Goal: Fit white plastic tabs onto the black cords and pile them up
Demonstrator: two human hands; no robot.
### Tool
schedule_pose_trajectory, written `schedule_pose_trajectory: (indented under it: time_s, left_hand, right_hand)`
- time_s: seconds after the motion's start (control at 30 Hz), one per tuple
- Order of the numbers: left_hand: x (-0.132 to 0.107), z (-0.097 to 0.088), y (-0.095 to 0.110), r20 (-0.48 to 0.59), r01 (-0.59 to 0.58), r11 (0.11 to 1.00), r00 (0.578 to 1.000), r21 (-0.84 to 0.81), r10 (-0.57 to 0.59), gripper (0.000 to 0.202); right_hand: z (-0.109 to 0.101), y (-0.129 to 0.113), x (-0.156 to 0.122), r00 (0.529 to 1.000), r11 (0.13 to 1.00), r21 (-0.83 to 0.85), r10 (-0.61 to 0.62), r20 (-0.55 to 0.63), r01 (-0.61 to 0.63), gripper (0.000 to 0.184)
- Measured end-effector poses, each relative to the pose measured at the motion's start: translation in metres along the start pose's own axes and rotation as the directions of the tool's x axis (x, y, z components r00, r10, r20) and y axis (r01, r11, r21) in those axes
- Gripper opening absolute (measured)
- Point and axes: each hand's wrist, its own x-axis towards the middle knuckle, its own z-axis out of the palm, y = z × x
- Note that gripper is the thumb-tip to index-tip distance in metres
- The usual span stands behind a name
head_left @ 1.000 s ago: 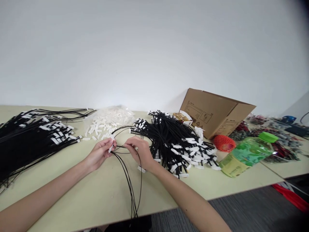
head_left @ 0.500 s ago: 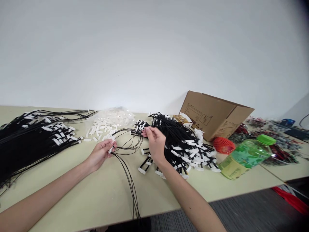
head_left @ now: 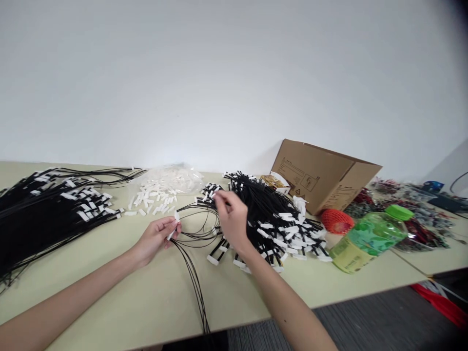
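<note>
My left hand [head_left: 158, 238] pinches a white plastic connector [head_left: 177, 217] between thumb and fingers. Black wires [head_left: 193, 273] run from this connector, some hanging down over the table's front edge, others looping right toward my other hand. My right hand [head_left: 232, 217] is closed, thumb and forefinger pressed together, beside small white connectors at the wire ends; what lies between its fingertips is blurred and partly hidden. Just behind and right of it lies a heap of black wire harnesses [head_left: 256, 204] with white connectors.
Left stands a large pile of black wires [head_left: 40, 219] with white ends. A clear plastic bag [head_left: 183, 178] spills loose white connectors. To the right are a cardboard box [head_left: 310, 170], a fruit in red netting [head_left: 335, 222], a tilted green-capped bottle [head_left: 369, 239] and bagged coloured wires [head_left: 424, 229].
My left hand has shifted slightly right and down with the connector. My right hand's fingers have curled and turned near the wire ends, and the looped wires have sagged a little.
</note>
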Motion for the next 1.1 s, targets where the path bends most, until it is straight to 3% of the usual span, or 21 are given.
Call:
schedule_pose_trajectory:
  time_s: [0.07,0.13,0.3,0.43,0.7,0.93,1.1]
  left_hand:
    - [-0.002,0.003,0.0,0.03,0.014,1.0,0.999,0.006,-0.014,0.03]
    - [-0.003,0.005,-0.001,0.067,0.02,1.0,0.998,0.008,-0.02,0.029]
    - [-0.005,0.008,-0.001,0.165,0.012,0.999,0.986,0.033,-0.017,0.029]
    - [-0.007,0.009,0.0,0.17,0.013,0.999,0.985,0.053,-0.022,0.029]
    - [-0.008,0.008,0.0,0.148,0.032,0.999,0.989,-0.012,-0.029,0.026]
    - [-0.005,0.008,0.002,0.039,0.06,0.997,0.997,0.051,-0.062,0.028]
    - [-0.001,0.003,0.001,-0.008,0.048,0.995,0.999,0.086,-0.047,0.029]
  right_hand:
    - [0.007,-0.002,-0.009,0.964,0.976,-0.141,-0.129,0.232,0.164,0.018]
    - [0.012,-0.002,-0.017,0.901,0.931,-0.231,-0.174,0.397,0.281,0.021]
    - [0.015,0.002,-0.024,0.804,0.808,-0.374,-0.192,0.562,0.455,0.029]
    - [0.015,0.005,-0.023,0.773,0.785,-0.36,-0.223,0.595,0.504,0.025]
    - [0.019,0.007,-0.027,0.793,0.764,-0.396,-0.238,0.561,0.51,0.023]
    - [0.02,0.006,-0.028,0.753,0.667,-0.43,-0.315,0.578,0.608,0.023]
    - [0.013,0.006,-0.02,0.786,0.682,-0.432,-0.363,0.5,0.59,0.023]
